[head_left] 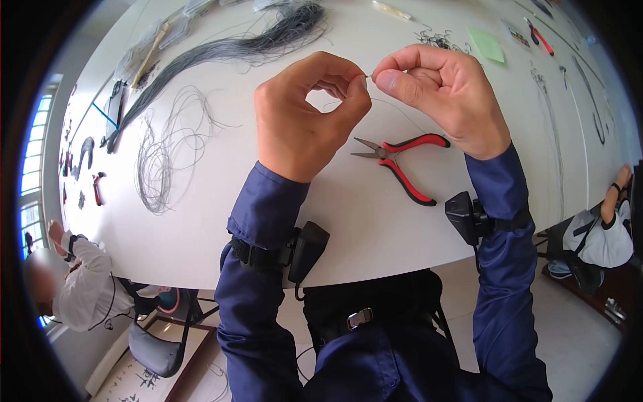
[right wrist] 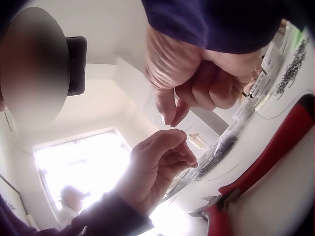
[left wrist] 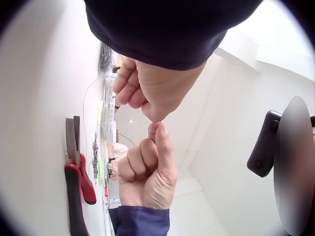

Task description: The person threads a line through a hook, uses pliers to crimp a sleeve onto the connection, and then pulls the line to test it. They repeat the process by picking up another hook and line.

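Both hands are raised over the table, fingertips almost meeting. My left hand (head_left: 305,117) pinches a fine line between thumb and forefinger; a short end (right wrist: 189,128) of it sticks out in the right wrist view. A tiny dark piece (head_left: 367,76) shows at these fingertips, too small to tell its kind. Facing it, my right hand (head_left: 445,90) pinches the line with thumb and index finger, the other fingers curled in. A thin grey strand (head_left: 402,110) loops below the hands. Under them lie red-and-black long-nose pliers (head_left: 383,153), jaws spread.
Left on the white table (head_left: 201,234) lie a loose coil of line (head_left: 157,167) and a long grey hank (head_left: 221,57). Behind the hands are a pile of small dark pieces (head_left: 442,40), a green paper (head_left: 485,44) and other pliers (head_left: 539,37). People sit at both sides.
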`<action>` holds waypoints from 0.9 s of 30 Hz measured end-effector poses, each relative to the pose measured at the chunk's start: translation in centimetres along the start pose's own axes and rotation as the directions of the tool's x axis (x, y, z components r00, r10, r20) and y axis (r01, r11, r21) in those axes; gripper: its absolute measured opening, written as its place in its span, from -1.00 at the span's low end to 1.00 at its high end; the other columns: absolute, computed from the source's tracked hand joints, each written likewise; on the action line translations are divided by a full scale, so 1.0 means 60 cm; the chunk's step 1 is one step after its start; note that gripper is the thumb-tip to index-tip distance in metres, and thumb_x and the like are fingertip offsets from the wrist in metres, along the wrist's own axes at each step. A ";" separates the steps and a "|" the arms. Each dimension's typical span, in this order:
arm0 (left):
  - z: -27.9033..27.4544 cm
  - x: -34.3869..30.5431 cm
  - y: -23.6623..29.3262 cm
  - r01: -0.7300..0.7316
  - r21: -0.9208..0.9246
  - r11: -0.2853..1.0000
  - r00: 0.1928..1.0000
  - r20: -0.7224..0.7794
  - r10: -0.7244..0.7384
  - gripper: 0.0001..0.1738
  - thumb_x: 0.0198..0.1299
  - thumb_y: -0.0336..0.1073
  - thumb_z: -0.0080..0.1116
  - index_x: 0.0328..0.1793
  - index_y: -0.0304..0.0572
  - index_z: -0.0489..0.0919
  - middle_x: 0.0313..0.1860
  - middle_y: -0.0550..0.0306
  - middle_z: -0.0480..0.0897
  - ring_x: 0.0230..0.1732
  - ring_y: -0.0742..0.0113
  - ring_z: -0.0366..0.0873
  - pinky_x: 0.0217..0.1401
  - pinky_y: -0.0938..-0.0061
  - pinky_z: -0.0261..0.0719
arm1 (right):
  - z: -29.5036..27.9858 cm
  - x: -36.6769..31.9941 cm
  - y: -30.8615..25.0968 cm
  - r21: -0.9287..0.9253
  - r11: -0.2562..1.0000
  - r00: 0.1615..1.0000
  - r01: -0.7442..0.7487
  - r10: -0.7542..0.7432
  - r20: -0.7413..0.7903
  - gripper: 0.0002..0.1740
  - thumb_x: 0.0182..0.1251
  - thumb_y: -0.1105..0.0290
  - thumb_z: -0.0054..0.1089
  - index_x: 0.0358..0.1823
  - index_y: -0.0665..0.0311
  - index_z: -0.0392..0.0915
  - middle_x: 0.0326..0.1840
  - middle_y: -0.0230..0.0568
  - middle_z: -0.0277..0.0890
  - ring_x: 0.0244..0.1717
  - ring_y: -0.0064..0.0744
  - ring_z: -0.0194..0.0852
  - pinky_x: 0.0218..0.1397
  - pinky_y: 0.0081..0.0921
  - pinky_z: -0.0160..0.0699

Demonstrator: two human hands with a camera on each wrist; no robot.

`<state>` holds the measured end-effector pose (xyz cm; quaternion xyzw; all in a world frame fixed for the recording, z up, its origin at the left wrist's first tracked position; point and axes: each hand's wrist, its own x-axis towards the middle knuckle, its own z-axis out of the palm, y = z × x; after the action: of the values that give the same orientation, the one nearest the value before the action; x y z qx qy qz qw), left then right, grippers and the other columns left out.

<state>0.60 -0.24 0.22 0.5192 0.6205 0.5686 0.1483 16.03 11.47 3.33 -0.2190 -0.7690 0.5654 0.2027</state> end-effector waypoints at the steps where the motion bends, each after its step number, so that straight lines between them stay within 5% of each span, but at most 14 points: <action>1: 0.000 0.000 0.001 -0.006 -0.001 1.000 0.999 0.033 0.006 -0.90 0.15 -0.51 0.33 -0.23 -0.40 0.66 -0.32 0.17 0.71 -0.25 0.48 0.65 0.02 0.55 0.61 | 0.003 0.003 0.008 0.035 0.999 0.999 0.041 -0.040 -0.018 -0.73 0.38 0.29 0.31 -0.11 0.39 0.67 -0.50 -0.44 0.58 -0.42 -0.76 0.43 -0.24 -0.71 0.41; 4: 0.001 -0.003 0.007 -0.034 -0.012 0.999 0.993 0.113 0.035 -0.90 0.13 -0.53 0.33 -0.23 -0.41 0.66 -0.32 0.16 0.71 -0.25 0.46 0.65 0.02 0.55 0.61 | -0.004 0.004 0.002 0.095 0.995 1.000 -0.007 0.007 0.000 -0.71 0.39 0.28 0.30 -0.08 0.41 0.65 -0.34 -0.30 0.67 -0.21 -0.63 0.60 0.01 -0.63 0.53; 7: 0.002 -0.003 0.007 -0.075 -0.044 0.996 0.987 0.138 0.080 -0.89 0.13 -0.55 0.31 -0.22 -0.43 0.66 -0.32 0.12 0.71 -0.25 0.44 0.65 0.02 0.54 0.61 | -0.007 0.004 0.002 0.130 0.990 0.999 -0.051 0.049 0.016 -0.69 0.39 0.25 0.29 -0.08 0.41 0.65 -0.36 -0.34 0.66 -0.32 -0.69 0.55 -0.15 -0.68 0.51; 11: 0.001 -0.005 0.011 -0.077 -0.123 0.989 0.989 0.113 0.091 -0.92 0.19 -0.58 0.28 -0.20 -0.45 0.64 -0.30 0.07 0.71 -0.25 0.40 0.66 0.01 0.51 0.62 | -0.016 0.009 0.018 0.286 0.940 0.981 -0.188 0.168 0.091 -0.68 0.39 0.21 0.30 -0.12 0.37 0.66 -0.54 -0.54 0.52 -0.66 -0.87 0.13 -0.61 -0.75 0.06; 14: -0.001 -0.004 0.011 -0.063 -0.189 0.980 0.995 0.063 0.077 -0.93 0.23 -0.57 0.27 -0.18 -0.46 0.63 -0.30 0.04 0.70 -0.26 0.37 0.66 -0.01 0.49 0.64 | -0.002 0.009 0.028 0.323 0.927 0.982 -0.189 0.181 0.057 -0.69 0.38 0.20 0.31 -0.13 0.33 0.67 -0.63 -0.65 0.37 -0.72 -0.88 -0.21 -0.66 -0.68 -0.33; 23: -0.002 0.001 0.002 -0.055 -0.273 0.960 0.997 -0.075 0.035 -0.87 0.31 -0.49 0.26 -0.12 -0.48 0.63 -0.30 0.04 0.70 -0.27 0.37 0.67 -0.10 0.52 0.65 | 0.021 0.005 0.006 0.254 0.949 0.981 -0.187 0.195 -0.007 -0.74 0.36 0.25 0.29 -0.15 0.32 0.68 -0.68 -0.68 0.29 -0.68 -0.84 -0.09 -0.61 -0.67 -0.16; 27: 0.000 0.001 0.000 -0.049 -0.215 0.975 0.987 -0.158 0.015 -0.87 0.31 -0.49 0.26 -0.13 -0.48 0.64 -0.29 0.04 0.70 -0.26 0.39 0.67 -0.09 0.54 0.65 | 0.034 0.001 0.013 0.008 1.000 0.994 -0.002 0.003 -0.111 -0.78 0.34 0.30 0.29 -0.19 0.32 0.68 -0.76 -0.63 0.20 -0.68 -0.79 -0.05 -0.60 -0.61 -0.05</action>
<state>0.56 -0.17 0.26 0.4638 0.5556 0.6743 0.1464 14.93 10.10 2.01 -0.2501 -0.7541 0.5556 0.2453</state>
